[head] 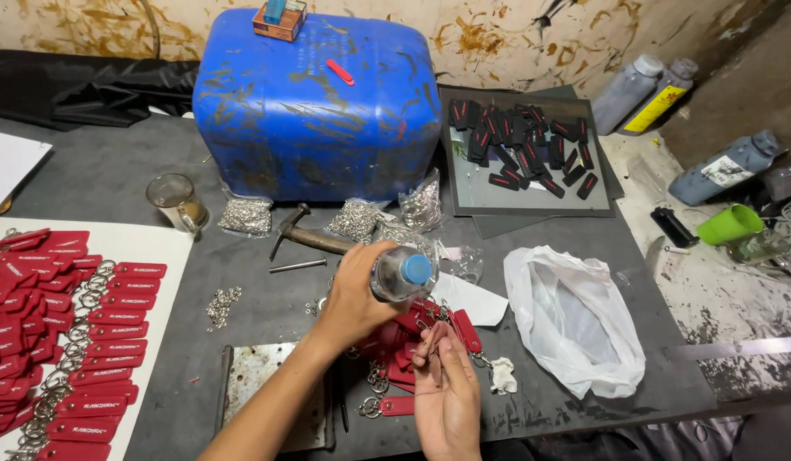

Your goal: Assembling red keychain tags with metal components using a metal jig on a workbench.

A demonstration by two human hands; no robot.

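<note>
My left hand [354, 294] grips a clear plastic bottle with a blue cap [404, 271], held on its side above a small heap of red key tags with metal rings [413, 337]. My right hand [447, 388] is below the bottle, palm up, fingers pinching a thin stick-like piece near the heap. A metal plate [263, 384] lies under my left forearm.
Rows of red key tags [79, 341] cover a white board at left. A blue jerrycan [314, 102] stands behind, with bags of metal rings [354, 219], a hammer [306, 232], a glass mug [175, 201], a tray of black tags [524, 149], a white plastic bag [575, 316] and ink bottles [724, 166].
</note>
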